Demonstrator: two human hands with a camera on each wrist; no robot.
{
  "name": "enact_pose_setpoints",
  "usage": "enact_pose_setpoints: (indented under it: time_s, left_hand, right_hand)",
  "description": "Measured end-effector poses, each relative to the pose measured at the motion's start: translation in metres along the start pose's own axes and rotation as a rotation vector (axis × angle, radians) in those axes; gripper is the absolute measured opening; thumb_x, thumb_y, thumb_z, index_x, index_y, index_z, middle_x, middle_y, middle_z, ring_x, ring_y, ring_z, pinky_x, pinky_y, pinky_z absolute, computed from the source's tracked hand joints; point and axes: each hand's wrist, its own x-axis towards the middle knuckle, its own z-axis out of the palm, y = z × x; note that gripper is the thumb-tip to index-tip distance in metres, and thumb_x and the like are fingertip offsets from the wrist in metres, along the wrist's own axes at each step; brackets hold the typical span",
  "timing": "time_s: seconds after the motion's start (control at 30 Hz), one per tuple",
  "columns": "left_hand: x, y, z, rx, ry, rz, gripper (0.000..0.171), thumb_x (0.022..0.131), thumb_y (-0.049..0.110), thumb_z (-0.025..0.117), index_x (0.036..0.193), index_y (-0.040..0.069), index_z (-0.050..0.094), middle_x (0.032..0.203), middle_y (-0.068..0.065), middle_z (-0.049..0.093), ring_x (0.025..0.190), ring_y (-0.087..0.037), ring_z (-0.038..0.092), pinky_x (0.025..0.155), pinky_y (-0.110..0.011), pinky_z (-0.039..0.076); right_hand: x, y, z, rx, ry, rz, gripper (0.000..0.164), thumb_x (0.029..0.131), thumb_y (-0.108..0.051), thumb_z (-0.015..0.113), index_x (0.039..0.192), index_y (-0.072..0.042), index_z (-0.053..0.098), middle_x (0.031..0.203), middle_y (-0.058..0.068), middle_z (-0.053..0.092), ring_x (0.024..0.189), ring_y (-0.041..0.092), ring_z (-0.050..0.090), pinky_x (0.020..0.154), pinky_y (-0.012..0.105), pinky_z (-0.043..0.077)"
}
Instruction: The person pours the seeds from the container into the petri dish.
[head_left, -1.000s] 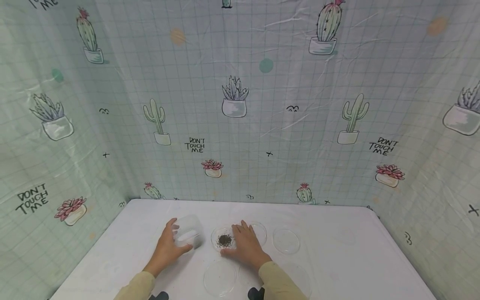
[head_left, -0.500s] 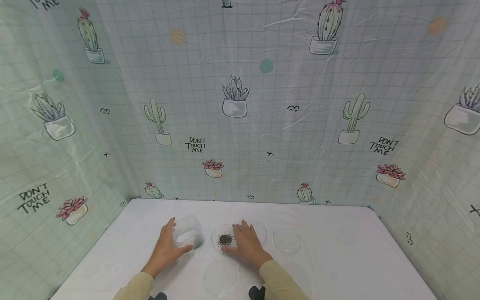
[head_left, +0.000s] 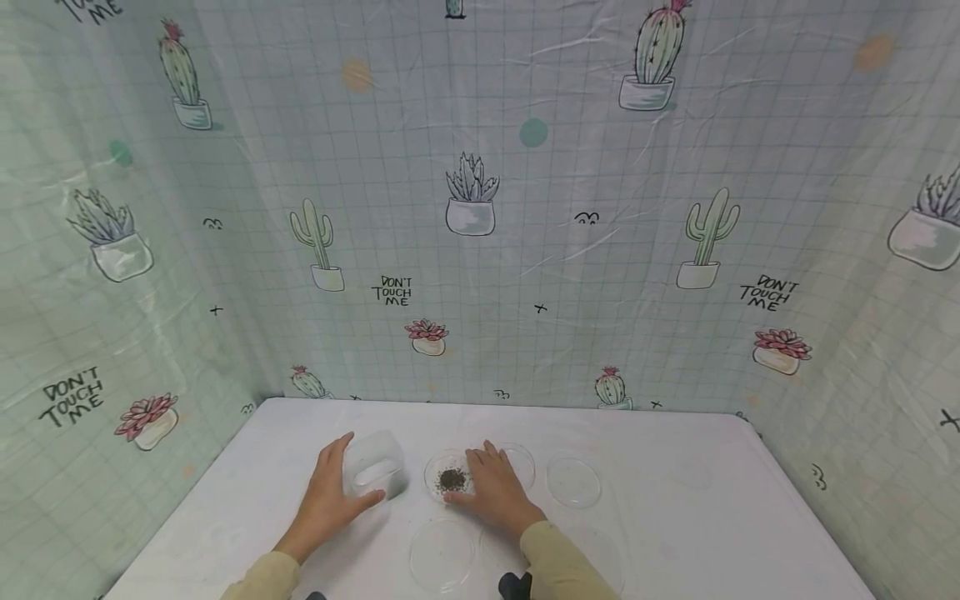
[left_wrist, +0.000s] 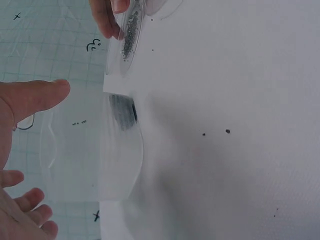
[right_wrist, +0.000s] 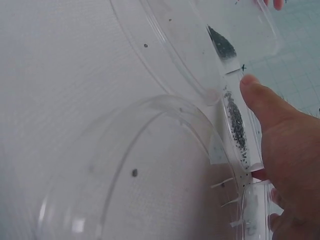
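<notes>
My left hand [head_left: 326, 492] stands with spread fingers around a clear plastic container [head_left: 378, 450]. In the left wrist view its thumb and fingertips look apart from the container's wall. A heap of dark grains [left_wrist: 122, 111] lies at one end inside that container. To the right, my right hand [head_left: 495, 496] holds a petri dish [head_left: 444, 461] at its rim, thumb in front and fingers behind. Dark grains [right_wrist: 235, 122] are spread in the middle of this dish. The palm hides the dish's right side.
More clear petri dishes stand around: one dish [head_left: 442, 556] at the front, one [head_left: 519, 463] behind my right hand, one [head_left: 573, 482] farther right, others partly under the right forearm. Stray grains [left_wrist: 227, 131] dot the white table [head_left: 712, 500]. A cactus-print sheet [head_left: 540, 250] hangs behind.
My left hand has drawn slightly to the left, away from the container. The right hand and the dish stay almost where they were.
</notes>
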Motion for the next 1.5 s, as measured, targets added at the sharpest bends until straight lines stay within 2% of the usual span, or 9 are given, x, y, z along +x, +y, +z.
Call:
enact_pose_setpoints:
  time_s: [0.17, 0.33, 0.67, 0.8, 1.03, 1.17, 1.27, 1.37, 1.5]
  left_hand:
    - [-0.003, 0.01, -0.003, 0.001, 0.024, 0.039, 0.101, 0.063, 0.036, 0.081, 0.142, 0.014, 0.022, 0.142, -0.017, 0.025, 0.125, -0.042, 0.035, 0.095, -0.066, 0.034]
    - [-0.005, 0.019, -0.005, -0.021, 0.021, 0.079, 0.1, 0.063, 0.034, 0.082, 0.142, 0.016, 0.023, 0.143, -0.014, 0.027, 0.124, -0.041, 0.038, 0.093, -0.066, 0.036]
    - [-0.009, 0.023, -0.004, -0.073, -0.008, 0.108, 0.098, 0.062, 0.037, 0.082, 0.141, 0.026, 0.026, 0.141, -0.004, 0.037, 0.125, -0.032, 0.042, 0.096, -0.06, 0.039]
    - [-0.012, 0.024, -0.003, -0.096, -0.045, 0.129, 0.095, 0.062, 0.041, 0.081, 0.14, 0.028, 0.029, 0.141, 0.0, 0.038, 0.126, -0.029, 0.042, 0.098, -0.058, 0.039]
    - [-0.016, 0.028, -0.003, -0.126, -0.116, 0.119, 0.095, 0.06, 0.052, 0.078, 0.14, 0.027, 0.032, 0.141, 0.007, 0.039, 0.127, -0.024, 0.042, 0.1, -0.056, 0.039]
    - [-0.018, 0.029, -0.004, -0.158, -0.124, 0.164, 0.094, 0.059, 0.055, 0.077, 0.139, 0.029, 0.035, 0.138, 0.011, 0.043, 0.125, -0.017, 0.044, 0.099, -0.051, 0.041]
    - [-0.019, 0.03, -0.003, -0.183, -0.14, 0.201, 0.089, 0.06, 0.053, 0.077, 0.136, 0.033, 0.036, 0.137, 0.013, 0.044, 0.124, -0.012, 0.045, 0.097, -0.046, 0.044]
    - [-0.021, 0.03, 0.0, -0.198, -0.154, 0.234, 0.086, 0.062, 0.043, 0.081, 0.134, 0.038, 0.035, 0.135, 0.014, 0.046, 0.123, -0.008, 0.046, 0.095, -0.04, 0.046]
    - [-0.023, 0.03, 0.003, -0.204, -0.158, 0.29, 0.087, 0.062, 0.029, 0.083, 0.134, 0.036, 0.036, 0.134, 0.012, 0.048, 0.121, -0.009, 0.049, 0.092, -0.036, 0.047]
  right_hand:
    - [0.002, 0.002, 0.001, -0.008, -0.011, 0.005, 0.09, 0.073, -0.068, 0.054, 0.136, -0.006, 0.04, 0.139, 0.009, 0.044, 0.138, 0.03, 0.026, 0.114, 0.047, 0.021]
    - [0.002, 0.003, 0.001, -0.001, -0.013, 0.006, 0.09, 0.073, -0.068, 0.055, 0.136, -0.006, 0.04, 0.139, 0.01, 0.044, 0.138, 0.031, 0.026, 0.114, 0.047, 0.021]
    - [0.002, 0.004, 0.002, 0.009, -0.023, 0.015, 0.09, 0.073, -0.068, 0.054, 0.137, -0.007, 0.039, 0.14, 0.01, 0.043, 0.138, 0.03, 0.025, 0.115, 0.046, 0.021]
    - [0.002, 0.004, 0.001, 0.009, -0.023, 0.014, 0.09, 0.073, -0.068, 0.054, 0.137, -0.006, 0.039, 0.14, 0.01, 0.043, 0.138, 0.03, 0.025, 0.115, 0.046, 0.021]
    - [0.001, 0.002, -0.001, 0.005, -0.025, 0.016, 0.09, 0.073, -0.068, 0.054, 0.137, -0.006, 0.039, 0.14, 0.01, 0.044, 0.138, 0.03, 0.025, 0.115, 0.046, 0.021]
    - [0.001, 0.001, -0.001, -0.007, -0.02, 0.009, 0.09, 0.073, -0.067, 0.055, 0.136, -0.005, 0.04, 0.139, 0.01, 0.045, 0.137, 0.031, 0.027, 0.114, 0.046, 0.023]
    - [0.001, 0.002, 0.0, -0.015, -0.012, 0.003, 0.089, 0.073, -0.067, 0.056, 0.135, -0.005, 0.041, 0.138, 0.011, 0.045, 0.136, 0.031, 0.028, 0.113, 0.047, 0.024]
    - [0.001, 0.002, 0.001, -0.016, -0.013, 0.004, 0.089, 0.073, -0.067, 0.056, 0.135, -0.005, 0.041, 0.138, 0.011, 0.045, 0.137, 0.031, 0.028, 0.113, 0.047, 0.024]
    - [0.001, 0.001, 0.0, -0.004, -0.02, 0.009, 0.089, 0.073, -0.067, 0.056, 0.136, -0.006, 0.041, 0.14, 0.011, 0.044, 0.137, 0.03, 0.027, 0.114, 0.046, 0.023]
